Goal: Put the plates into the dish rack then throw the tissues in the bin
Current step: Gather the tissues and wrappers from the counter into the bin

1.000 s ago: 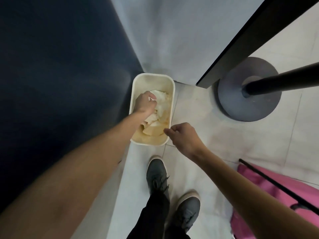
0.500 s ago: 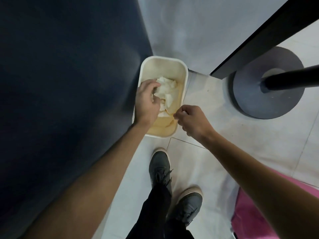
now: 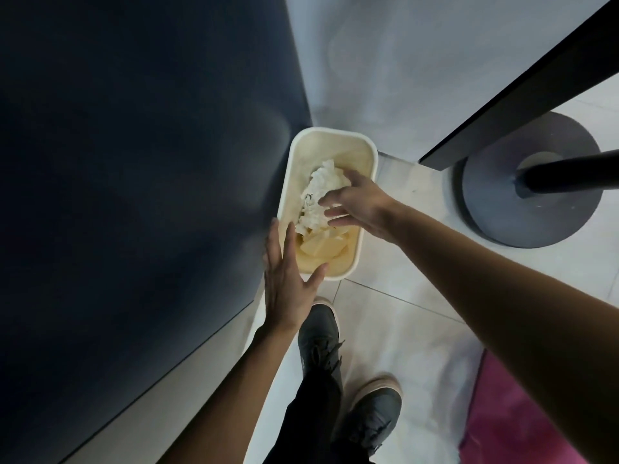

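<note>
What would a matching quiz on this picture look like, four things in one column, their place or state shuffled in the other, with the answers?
Things:
1. tissues
2. left hand
3. right hand
4. round base

Places or states:
A. dark grey, on the floor to the right of the bin
B. fingers straight, at the bin's near left corner
C. white and crumpled, inside the bin
D. fingers spread, over the tissues

Pairs: 1-C, 2-B, 3-D, 4-A.
</note>
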